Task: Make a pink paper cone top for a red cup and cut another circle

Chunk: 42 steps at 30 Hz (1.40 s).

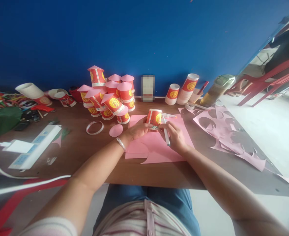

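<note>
the left hand (137,131) is curled around the side of a paper cup (154,117), fingers closed on its lower part. the right hand (175,136) pinches a white pen (166,132), with its fingertips against the cup's other side. the pen slants down across the knuckles toward the wrist.

the cup is red, with a white band at its top rim and a yellow round emblem on the side. it leans a little to the left. it sits at the far edge of a pink paper sheet (159,147) that lies flat on the brown table (85,154), and curved cuts show in the sheet's near-left corner.

a cut pink circle (116,130) and a clear tape ring (94,127) lie to the left. behind them is a pile of like cups capped with pink cones (110,95). pink offcuts with round holes (223,131) spread out on the right.
</note>
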### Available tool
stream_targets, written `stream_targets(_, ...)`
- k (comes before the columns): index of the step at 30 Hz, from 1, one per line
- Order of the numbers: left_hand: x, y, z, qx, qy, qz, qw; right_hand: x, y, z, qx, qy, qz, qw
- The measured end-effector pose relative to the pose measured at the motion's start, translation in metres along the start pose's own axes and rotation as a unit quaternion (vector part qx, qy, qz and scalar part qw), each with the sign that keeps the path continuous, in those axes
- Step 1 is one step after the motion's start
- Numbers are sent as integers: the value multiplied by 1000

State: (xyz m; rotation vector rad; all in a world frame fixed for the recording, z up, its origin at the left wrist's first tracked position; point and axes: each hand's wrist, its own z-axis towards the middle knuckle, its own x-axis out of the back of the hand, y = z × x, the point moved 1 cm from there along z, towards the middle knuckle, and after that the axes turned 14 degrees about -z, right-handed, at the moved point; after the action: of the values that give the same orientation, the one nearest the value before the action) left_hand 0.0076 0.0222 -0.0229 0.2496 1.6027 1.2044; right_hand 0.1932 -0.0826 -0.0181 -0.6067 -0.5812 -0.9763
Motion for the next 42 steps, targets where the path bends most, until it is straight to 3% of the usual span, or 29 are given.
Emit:
stream_targets(23, 1, 1, 3, -2, -20, 8, 1000, -1, 4, 0, -17, -38, 19, 999)
stream_targets(32, 0, 0, -1, -8, -1, 24, 1000, -4, 3, -3, -33, -49, 11, 998)
stream_targets(42, 5, -1, -1, -18, 8, 16, 1000, -4, 1, 2, -12, -18, -4, 1000)
